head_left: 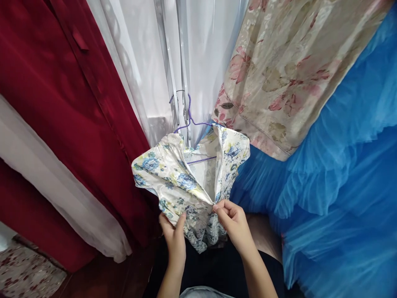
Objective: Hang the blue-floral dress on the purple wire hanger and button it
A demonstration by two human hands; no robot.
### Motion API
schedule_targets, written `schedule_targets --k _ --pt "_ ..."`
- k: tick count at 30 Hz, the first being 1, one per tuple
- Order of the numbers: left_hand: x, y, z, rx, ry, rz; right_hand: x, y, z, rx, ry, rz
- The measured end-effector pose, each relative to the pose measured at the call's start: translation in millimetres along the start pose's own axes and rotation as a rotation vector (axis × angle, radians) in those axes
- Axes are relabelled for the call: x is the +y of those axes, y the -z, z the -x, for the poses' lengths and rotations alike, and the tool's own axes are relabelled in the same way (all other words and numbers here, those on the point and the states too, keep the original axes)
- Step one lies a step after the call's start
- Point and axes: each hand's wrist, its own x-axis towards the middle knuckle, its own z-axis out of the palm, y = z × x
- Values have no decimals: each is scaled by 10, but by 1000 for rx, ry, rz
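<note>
A white dress with blue floral print (173, 182) hangs on a purple wire hanger (194, 121) in front of me. Its back or front opening is parted in a V, with the hanger's lower bar showing inside. At the bottom of that V, my right hand (231, 219) pinches at the zipper, thumb and forefinger pressed together; the pull itself is hidden by the fingertips. My left hand (174, 231) grips the dress's lower left side, thumb on the front and fingers partly behind the cloth.
Dark red curtain-like cloth (71, 103) hangs to the left, with white sheer cloth (133, 54) behind the hanger. Beige floral fabric (279, 82) and a blue tulle garment (341, 198) hang on the right. Metal rails (182, 58) run down behind the hanger.
</note>
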Motion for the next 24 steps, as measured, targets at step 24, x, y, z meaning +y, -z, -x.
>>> schedule_targets --k 24 --pt "902 44 -26 -803 -185 -779 -523 -368 -451 -167 -58 -302"
